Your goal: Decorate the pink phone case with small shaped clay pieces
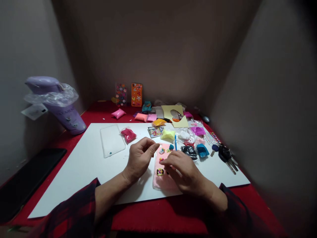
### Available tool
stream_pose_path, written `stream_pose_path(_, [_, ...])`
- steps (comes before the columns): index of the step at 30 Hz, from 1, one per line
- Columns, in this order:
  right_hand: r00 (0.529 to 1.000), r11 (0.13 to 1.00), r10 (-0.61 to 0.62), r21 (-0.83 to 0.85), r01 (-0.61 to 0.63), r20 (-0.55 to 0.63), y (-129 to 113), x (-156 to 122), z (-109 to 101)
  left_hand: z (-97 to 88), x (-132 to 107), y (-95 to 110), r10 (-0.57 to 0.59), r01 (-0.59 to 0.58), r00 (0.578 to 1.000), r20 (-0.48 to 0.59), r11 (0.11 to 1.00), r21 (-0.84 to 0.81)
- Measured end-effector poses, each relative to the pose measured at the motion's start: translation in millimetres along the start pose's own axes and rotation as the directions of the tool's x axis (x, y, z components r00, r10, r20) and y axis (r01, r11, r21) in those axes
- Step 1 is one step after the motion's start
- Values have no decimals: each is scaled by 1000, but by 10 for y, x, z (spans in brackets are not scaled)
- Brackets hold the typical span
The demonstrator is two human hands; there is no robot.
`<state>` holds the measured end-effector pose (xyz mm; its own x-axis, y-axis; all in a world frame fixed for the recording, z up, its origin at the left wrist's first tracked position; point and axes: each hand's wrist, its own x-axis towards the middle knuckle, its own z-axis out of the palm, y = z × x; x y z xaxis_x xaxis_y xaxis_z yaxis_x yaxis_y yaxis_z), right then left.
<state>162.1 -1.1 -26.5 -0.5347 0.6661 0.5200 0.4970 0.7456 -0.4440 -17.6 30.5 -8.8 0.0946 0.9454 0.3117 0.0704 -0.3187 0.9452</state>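
**Desk:** What lies under the hands?

**Photographer:** A pink rectangular phone case coated in soft clay [162, 177], flat on a large white sheet of board [81, 165] that covers a red table [158, 218]. Small coloured clay decorations dot the far half of the case.

**Desk:** And the hands themselves?

**Photographer:** The right hand [184, 173] rests on the case, fingers curled and pressed down onto its right side near the middle; whether it pinches anything there, I cannot tell. The left hand [140, 158] hovers just left of the case's far end, thumb and forefinger pressed together at the tips, possibly on a tiny scrap too small to make out.

**Desk:** What surrounds the case?

**Photographer:** Well left of it lies a clear plastic phone case [112, 140], with a dark pink clay packet [128, 135] beside that. Just beyond the pink case are a yellow clay packet [167, 134] and a thin blue plastic tool [175, 142]. To its right sit a black clay packet [189, 152], a blue clay packet [202, 150] and a bunch of keys [226, 155]. Far beyond, two decorated phone cases [128, 95] stand against the wall. At far left stands a lilac plastic jug wrapped in film [58, 104].
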Motion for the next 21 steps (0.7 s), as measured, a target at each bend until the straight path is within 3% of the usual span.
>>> stream_pose_path(21, [1000, 998, -1, 64, 2, -18, 15, -10, 165, -11, 18, -13, 1, -2, 1000, -23, 998, -61])
